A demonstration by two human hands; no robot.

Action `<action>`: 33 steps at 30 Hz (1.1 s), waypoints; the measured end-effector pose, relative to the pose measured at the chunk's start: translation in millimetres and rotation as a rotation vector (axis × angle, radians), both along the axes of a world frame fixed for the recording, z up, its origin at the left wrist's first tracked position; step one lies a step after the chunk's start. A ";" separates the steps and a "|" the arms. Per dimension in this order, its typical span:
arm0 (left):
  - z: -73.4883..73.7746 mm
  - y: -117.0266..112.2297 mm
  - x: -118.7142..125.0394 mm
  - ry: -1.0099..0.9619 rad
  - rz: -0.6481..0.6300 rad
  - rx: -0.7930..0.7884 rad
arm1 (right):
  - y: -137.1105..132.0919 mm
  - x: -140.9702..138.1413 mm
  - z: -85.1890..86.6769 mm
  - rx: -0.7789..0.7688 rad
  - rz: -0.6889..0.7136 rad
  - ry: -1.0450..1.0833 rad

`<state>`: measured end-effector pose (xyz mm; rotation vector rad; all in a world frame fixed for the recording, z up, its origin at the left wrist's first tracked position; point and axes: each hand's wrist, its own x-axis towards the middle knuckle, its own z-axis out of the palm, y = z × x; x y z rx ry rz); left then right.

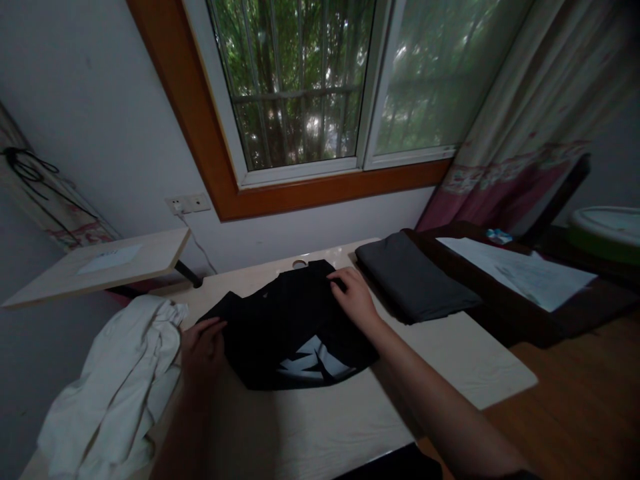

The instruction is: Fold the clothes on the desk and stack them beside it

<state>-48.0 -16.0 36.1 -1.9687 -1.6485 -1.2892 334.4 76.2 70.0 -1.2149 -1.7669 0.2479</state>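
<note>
A black T-shirt (pixel 285 313) with a white jagged print (pixel 317 363) near its front edge is spread, partly folded, on a pale wooden table. My left hand (pixel 203 343) is at its left end, fingers closed over the dark cloth; the thumb is hard to see. At the far right corner my right hand (pixel 354 297) pinches the edge of the shirt between thumb and fingers. Right of that hand lies a folded dark grey cloth (pixel 413 277).
A crumpled white cloth (pixel 117 380) lies at the table's left. A small raised shelf (pixel 155 260) with a paper stands behind it. Beyond the table (pixel 345 420) are a wall socket (pixel 187 203) and a window. At right, a dark surface holds a white sheet (pixel 520 270).
</note>
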 end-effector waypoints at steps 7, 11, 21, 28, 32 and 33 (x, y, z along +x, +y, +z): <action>-0.4 -5.9 52.3 0.341 -0.483 -0.332 | -21.7 -40.2 -12.1 -0.231 0.527 -0.443; -5.3 -7.9 56.6 0.394 -0.464 -0.404 | -27.0 -48.2 -12.9 -0.343 0.428 -0.516; -3.3 -6.5 45.2 0.427 -0.237 -0.622 | -25.8 -45.3 4.4 -0.857 0.898 -0.382; -2.4 -7.2 47.5 0.426 -0.253 -0.622 | -9.4 -66.9 -4.5 -0.329 0.580 -0.255; -5.1 -6.6 44.5 0.425 -0.281 -0.637 | 0.7 -83.1 -16.0 -0.287 0.500 -0.368; -6.2 -6.2 43.4 0.428 -0.287 -0.637 | 1.7 -87.2 -16.8 -0.289 0.483 -0.414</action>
